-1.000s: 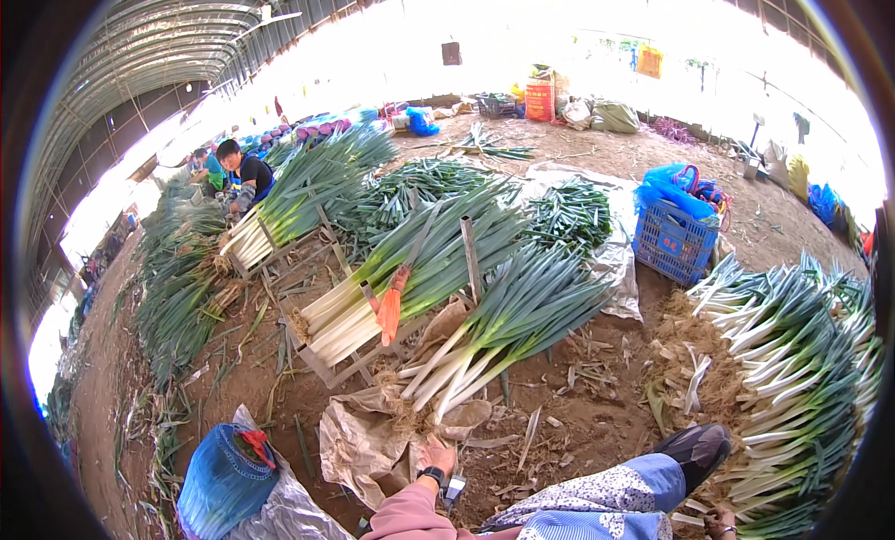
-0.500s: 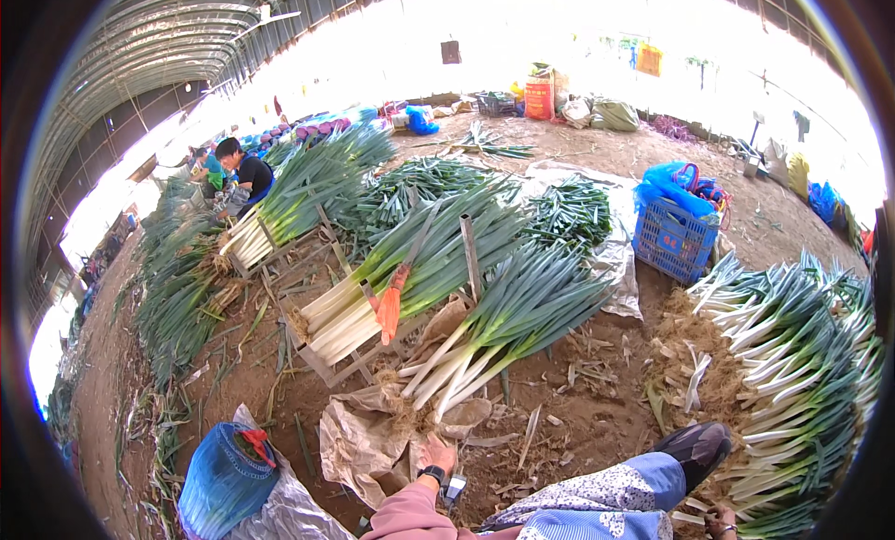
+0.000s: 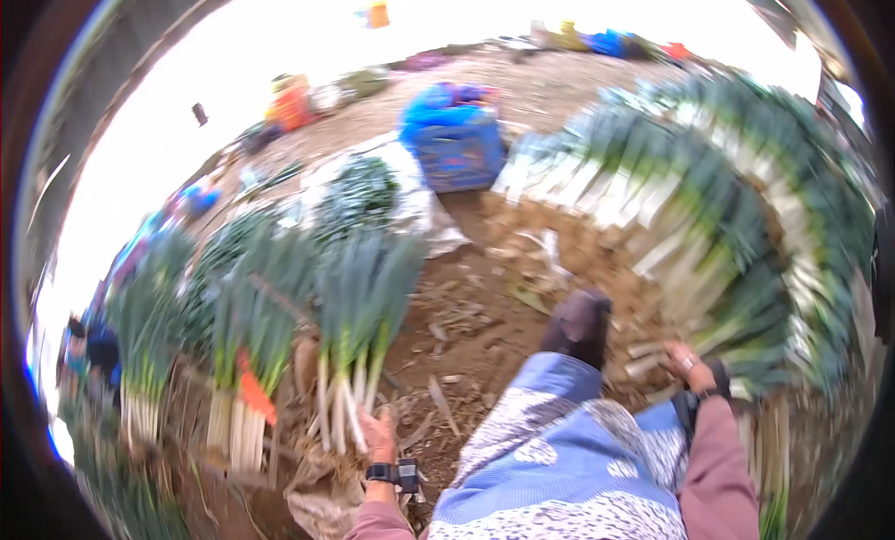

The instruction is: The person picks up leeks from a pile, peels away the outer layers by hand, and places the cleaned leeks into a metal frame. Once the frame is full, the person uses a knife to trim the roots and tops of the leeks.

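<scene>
My left hand [image 3: 378,432], with a dark watch band on its wrist, is at the white root ends of a loose bunch of leeks [image 3: 359,340]. Its fingers look extended, though motion blurs them, and nothing is lifted in it. Over on the right, my right hand [image 3: 687,363] is closed around the white lower part of leeks [image 3: 645,358] at the near end of a long row. A ring shows on that hand. The row of leeks [image 3: 695,232] curves away, white ends inward and green leaves outward.
Left of the bunch, a wooden rack [image 3: 252,475] holds more leeks, with an orange strip [image 3: 256,391] hanging there. A blue crate [image 3: 459,153] stands ahead, beside a pale sheet [image 3: 424,223]. Brown paper [image 3: 322,503] and dry scraps lie on the soil near my legs.
My view has swung right, shifting the rack and crate leftward in the picture. My right hand and forearm now show more fully by the row; my left hand stays near the loose bunch.
</scene>
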### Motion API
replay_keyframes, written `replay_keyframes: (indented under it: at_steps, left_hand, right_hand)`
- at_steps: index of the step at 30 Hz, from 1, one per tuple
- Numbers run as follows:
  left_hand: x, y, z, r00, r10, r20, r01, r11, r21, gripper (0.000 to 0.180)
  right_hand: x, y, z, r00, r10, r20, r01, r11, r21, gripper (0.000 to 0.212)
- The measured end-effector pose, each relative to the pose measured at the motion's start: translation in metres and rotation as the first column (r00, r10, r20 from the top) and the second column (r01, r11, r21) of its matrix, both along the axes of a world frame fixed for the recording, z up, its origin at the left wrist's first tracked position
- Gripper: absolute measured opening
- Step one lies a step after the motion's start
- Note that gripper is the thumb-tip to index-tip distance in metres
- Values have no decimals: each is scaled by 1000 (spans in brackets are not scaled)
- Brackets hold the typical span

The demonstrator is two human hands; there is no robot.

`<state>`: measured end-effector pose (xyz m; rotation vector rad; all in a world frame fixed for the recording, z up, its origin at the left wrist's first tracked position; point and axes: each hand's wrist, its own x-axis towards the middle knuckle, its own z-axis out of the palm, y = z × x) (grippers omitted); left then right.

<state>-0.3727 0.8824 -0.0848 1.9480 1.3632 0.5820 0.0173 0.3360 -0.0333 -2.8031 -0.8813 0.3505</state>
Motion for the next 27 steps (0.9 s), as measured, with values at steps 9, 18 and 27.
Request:
replay_keyframes:
  at_steps: [9, 18, 27]
  left_hand:
    - [167, -78, 151, 715, -323, 620, 458, 886, -67, 63]
    - [310, -196, 225, 298, -691, 658, 801, 556, 221, 58]
    - [440, -371, 214, -65, -624, 779, 976, 122, 179, 50]
  right_hand:
    - [-43, -48, 48, 957, -259, -130, 237, 957, -166, 29]
    - [-99, -96, 64, 850, -462, -253, 422, 885, -196, 33]
    - [-148, -131, 46, 717, -607, -342, 534, 794, -289, 36]
